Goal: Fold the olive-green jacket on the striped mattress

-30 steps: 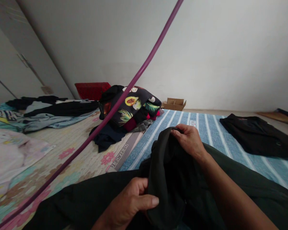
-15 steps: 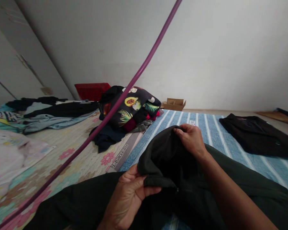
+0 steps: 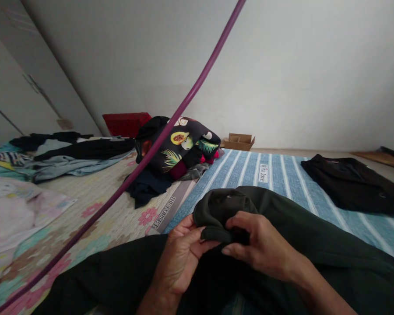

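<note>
Striped sheet [image 3: 279,175] spreading beyond dark garment [image 3: 282,210]; left hand [image 3: 180,258] pinching its folded edge, right hand [image 3: 269,247] touching cloth, thumb and forefinger standing apart; firm left grip likely preventing slips.

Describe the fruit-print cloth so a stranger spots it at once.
Below the pale wall, a heap of clothes lies between a red item and a cardboard box. The fruit-print cloth tops the heap: dark, with orange cut fruit and green fronds, among plainer clothes.
</note>
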`<state>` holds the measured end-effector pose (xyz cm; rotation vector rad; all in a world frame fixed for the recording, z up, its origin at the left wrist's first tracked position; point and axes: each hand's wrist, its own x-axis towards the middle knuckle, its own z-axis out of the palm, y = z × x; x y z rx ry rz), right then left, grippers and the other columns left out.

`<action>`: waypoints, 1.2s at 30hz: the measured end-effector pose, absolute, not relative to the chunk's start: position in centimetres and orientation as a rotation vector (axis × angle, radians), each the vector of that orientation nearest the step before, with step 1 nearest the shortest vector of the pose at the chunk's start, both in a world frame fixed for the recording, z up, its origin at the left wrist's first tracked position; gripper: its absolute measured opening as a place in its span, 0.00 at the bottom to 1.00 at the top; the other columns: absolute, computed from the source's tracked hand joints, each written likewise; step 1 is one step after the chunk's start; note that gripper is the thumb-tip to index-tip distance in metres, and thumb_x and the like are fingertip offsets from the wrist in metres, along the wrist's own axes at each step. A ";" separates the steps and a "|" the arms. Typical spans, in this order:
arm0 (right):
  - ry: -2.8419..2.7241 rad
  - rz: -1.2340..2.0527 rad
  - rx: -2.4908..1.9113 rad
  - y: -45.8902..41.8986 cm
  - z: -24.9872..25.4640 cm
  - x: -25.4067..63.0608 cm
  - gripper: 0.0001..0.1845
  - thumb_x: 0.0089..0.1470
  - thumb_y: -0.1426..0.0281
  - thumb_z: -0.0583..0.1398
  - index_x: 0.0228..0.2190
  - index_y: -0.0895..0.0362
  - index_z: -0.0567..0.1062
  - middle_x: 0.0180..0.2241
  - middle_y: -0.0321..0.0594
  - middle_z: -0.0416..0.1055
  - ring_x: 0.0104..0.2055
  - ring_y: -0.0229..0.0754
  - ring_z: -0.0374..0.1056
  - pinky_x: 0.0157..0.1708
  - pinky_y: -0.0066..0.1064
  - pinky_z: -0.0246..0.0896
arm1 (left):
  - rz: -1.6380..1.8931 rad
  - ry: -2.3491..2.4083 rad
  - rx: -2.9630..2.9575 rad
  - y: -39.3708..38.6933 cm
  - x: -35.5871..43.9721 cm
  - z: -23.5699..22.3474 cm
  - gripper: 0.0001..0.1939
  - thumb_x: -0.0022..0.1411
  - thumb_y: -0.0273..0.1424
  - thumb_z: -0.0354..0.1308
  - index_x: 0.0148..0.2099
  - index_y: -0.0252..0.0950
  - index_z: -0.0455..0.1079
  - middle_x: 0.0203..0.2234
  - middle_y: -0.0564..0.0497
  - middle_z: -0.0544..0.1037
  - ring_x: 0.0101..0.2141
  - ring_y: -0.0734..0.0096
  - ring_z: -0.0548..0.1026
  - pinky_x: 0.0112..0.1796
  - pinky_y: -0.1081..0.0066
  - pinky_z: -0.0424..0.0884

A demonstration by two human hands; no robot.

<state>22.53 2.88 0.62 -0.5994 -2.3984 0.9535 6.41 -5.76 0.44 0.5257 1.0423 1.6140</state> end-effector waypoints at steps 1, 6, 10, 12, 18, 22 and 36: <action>-2.415 0.903 -0.633 2.6 0.1 22.4 0.04 0.48 0.69 0.62 0.27 0.56 0.71 0.27 0.35 0.68 0.27 0.36 0.62 0.24 0.26 0.51 | 1.630 1.037 0.513 -5.7 6.5 0.3 0.13 0.49 0.20 0.61 0.40 0.32 0.71 0.33 0.46 0.79 0.33 0.63 0.77 0.38 0.61 0.73; -2.236 0.170 -0.610 2.3 -2.8 21.7 0.09 0.53 0.78 0.51 0.26 0.57 0.67 0.23 0.38 0.65 0.25 0.37 0.60 0.26 0.29 0.50 | 1.702 0.989 0.406 -5.1 6.9 0.0 0.15 0.50 0.18 0.58 0.41 0.34 0.70 0.35 0.47 0.79 0.35 0.63 0.77 0.39 0.60 0.73; -2.075 -0.078 -0.575 2.3 -3.8 21.5 0.10 0.54 0.80 0.49 0.28 0.56 0.65 0.25 0.41 0.68 0.26 0.39 0.61 0.26 0.29 0.53 | 1.730 0.946 0.259 -4.4 7.3 0.0 0.21 0.52 0.15 0.53 0.48 0.35 0.68 0.34 0.48 0.79 0.36 0.65 0.77 0.40 0.65 0.73; -2.040 -0.030 -0.558 2.4 -4.0 21.5 0.10 0.51 0.81 0.48 0.29 0.56 0.64 0.28 0.42 0.69 0.28 0.39 0.64 0.28 0.29 0.56 | 1.726 0.920 0.214 -4.1 7.5 -0.3 0.22 0.52 0.15 0.52 0.49 0.34 0.67 0.34 0.49 0.79 0.37 0.65 0.77 0.40 0.67 0.73; -1.950 0.430 -0.538 2.8 -4.5 22.1 0.16 0.38 0.85 0.47 0.28 0.53 0.57 0.33 0.39 0.69 0.34 0.38 0.67 0.32 0.27 0.60 | 1.570 1.051 0.595 -4.3 7.1 -1.0 0.21 0.50 0.22 0.59 0.48 0.33 0.65 0.39 0.45 0.77 0.37 0.63 0.76 0.37 0.68 0.72; -1.996 0.489 -0.416 2.8 -4.6 22.7 0.16 0.40 0.85 0.46 0.29 0.53 0.58 0.36 0.41 0.67 0.37 0.37 0.67 0.33 0.27 0.60 | 1.658 1.638 0.961 -4.6 4.9 0.3 0.29 0.47 0.29 0.63 0.52 0.35 0.59 0.37 0.46 0.76 0.30 0.68 0.75 0.31 0.70 0.71; -2.197 0.571 -0.366 1.3 -4.7 24.3 0.16 0.46 0.83 0.47 0.32 0.55 0.66 0.42 0.44 0.66 0.42 0.38 0.66 0.36 0.27 0.63 | -0.329 1.575 2.567 1.0 3.1 7.0 0.11 0.50 0.20 0.48 0.32 0.38 0.68 0.31 0.50 0.75 0.34 0.65 0.74 0.35 0.70 0.67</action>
